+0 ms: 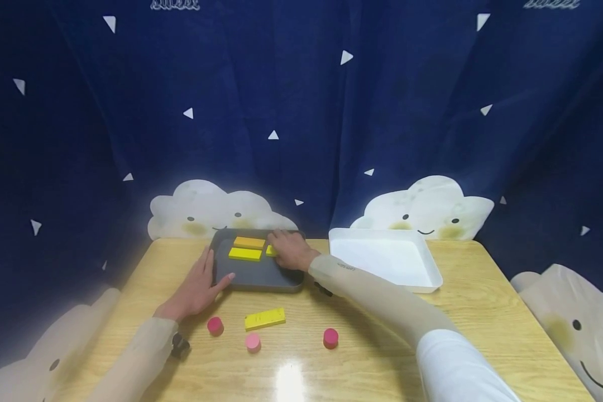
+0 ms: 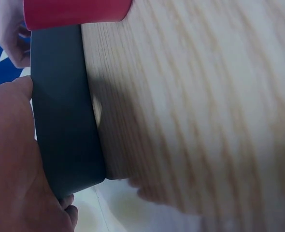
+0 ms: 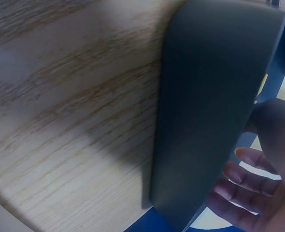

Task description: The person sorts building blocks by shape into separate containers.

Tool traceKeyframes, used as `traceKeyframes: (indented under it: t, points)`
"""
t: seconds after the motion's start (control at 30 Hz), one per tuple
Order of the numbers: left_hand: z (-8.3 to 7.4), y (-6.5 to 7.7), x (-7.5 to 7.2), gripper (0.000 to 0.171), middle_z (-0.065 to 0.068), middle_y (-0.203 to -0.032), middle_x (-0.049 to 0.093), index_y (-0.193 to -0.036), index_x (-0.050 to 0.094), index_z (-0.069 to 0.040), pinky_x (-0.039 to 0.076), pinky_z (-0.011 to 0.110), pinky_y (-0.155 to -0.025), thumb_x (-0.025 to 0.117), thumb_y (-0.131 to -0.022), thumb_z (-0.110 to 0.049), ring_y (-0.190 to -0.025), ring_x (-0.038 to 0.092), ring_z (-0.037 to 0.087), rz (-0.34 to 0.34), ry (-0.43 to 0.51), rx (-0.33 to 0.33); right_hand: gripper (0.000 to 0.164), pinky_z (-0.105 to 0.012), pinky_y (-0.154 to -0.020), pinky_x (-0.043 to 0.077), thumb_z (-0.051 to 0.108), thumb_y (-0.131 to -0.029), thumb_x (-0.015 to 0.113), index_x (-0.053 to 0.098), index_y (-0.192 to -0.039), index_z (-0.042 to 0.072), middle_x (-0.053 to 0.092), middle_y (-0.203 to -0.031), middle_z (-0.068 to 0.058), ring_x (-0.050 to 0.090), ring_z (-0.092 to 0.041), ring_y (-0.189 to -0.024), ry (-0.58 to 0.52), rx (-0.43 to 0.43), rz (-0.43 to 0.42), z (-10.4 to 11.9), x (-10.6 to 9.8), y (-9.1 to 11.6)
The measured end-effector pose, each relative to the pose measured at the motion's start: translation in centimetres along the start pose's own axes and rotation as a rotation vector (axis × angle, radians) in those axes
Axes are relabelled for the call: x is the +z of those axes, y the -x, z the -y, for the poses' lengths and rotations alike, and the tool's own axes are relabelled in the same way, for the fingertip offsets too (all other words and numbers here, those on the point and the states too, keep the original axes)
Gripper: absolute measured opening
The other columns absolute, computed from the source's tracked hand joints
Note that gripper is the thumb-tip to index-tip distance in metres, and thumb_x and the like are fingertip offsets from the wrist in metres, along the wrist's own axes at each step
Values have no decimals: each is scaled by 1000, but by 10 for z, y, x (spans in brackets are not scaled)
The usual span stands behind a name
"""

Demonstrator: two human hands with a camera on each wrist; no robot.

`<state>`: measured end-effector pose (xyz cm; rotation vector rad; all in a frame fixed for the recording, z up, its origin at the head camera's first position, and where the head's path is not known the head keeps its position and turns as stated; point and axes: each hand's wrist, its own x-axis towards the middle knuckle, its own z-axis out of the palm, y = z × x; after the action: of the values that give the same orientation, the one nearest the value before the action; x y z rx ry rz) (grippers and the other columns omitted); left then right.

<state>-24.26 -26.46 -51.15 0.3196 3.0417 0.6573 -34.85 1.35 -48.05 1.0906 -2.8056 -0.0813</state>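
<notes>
My left hand [image 1: 193, 287] holds the near left corner of a dark grey tray [image 1: 261, 287], its thumb over the front rim and its fingers along the left side. Inside the tray, my right hand [image 1: 291, 250] grips a yellow block [image 1: 270, 251]; only the block's left end shows, the rest hidden under the hand. Left of it lie an orange block [image 1: 249, 243] and another flat yellow block [image 1: 244, 254], one behind the other. The right wrist view shows the hand [image 3: 258, 179] reaching over the tray wall [image 3: 215, 96] with its fingers bent.
A white tray [image 1: 382, 259] stands right of the grey one. On the wooden table [image 1: 372, 363] in front lie a yellow block [image 1: 264, 319], a red cylinder [image 1: 215, 326], a pink cylinder [image 1: 253, 343] and another red cylinder [image 1: 330, 338]. A blue curtain [image 1: 301, 100] hangs behind.
</notes>
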Motion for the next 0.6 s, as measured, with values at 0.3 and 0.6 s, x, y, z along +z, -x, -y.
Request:
traceKeyframes:
  t: [0.3, 0.6]
  points:
    - [-1, 1, -2, 106, 31, -176, 0, -167, 5, 10, 17, 64, -130, 49, -107, -66, -162, 10, 52, -9, 0, 11, 31, -36, -74, 61, 15, -92, 76, 62, -119, 10, 63, -108, -5, 67, -23, -97, -4, -9, -30, 0, -6, 2]
    - [-2, 1, -1, 106, 32, -176, 1, -167, 6, 11, 17, 65, -129, 51, -107, -64, -161, 10, 53, -13, 3, 10, 31, -37, -77, 60, 14, -92, 76, 63, -120, 10, 64, -109, -5, 66, -24, -98, -16, -20, -45, 2, -12, 6]
